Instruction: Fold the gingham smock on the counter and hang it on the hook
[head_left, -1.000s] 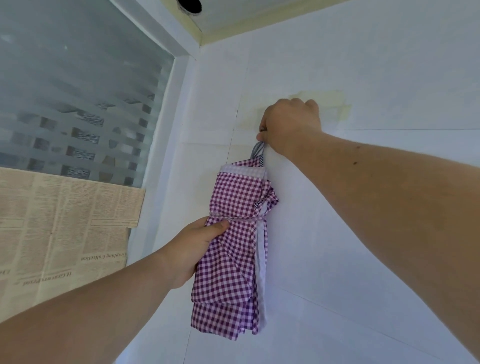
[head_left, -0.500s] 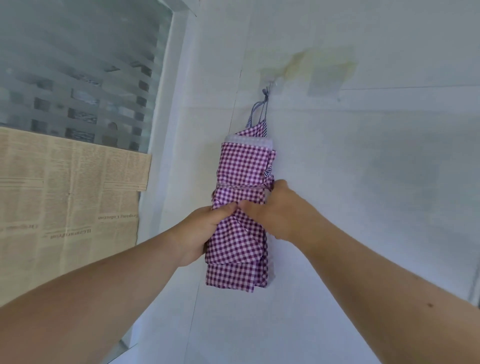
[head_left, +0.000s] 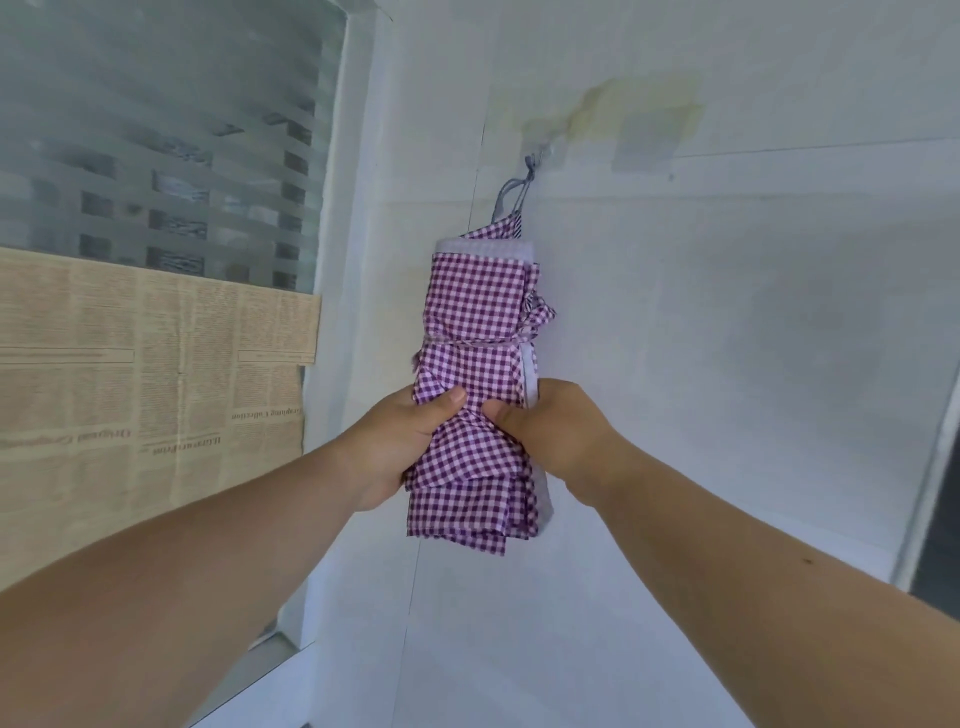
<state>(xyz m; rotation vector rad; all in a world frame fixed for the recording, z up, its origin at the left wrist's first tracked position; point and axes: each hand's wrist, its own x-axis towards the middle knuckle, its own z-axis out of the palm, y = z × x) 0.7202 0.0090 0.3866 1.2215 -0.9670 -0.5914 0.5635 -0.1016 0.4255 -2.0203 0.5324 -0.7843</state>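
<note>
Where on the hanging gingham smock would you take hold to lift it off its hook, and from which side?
Probably grip the smock just above its tied waist, coming from the front: the bundle is narrow, the wall blocks behind, and lifting slackens the loop.

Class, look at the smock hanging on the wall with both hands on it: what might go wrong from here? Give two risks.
1. The gingham smock hangs from the small hook only by its thin loop; if the left hand and right hand tug downward, the loop may slip off or the hook may pull loose.
2. Only a narrow tie binds the bundle, so on release the folds could sag open.
</note>
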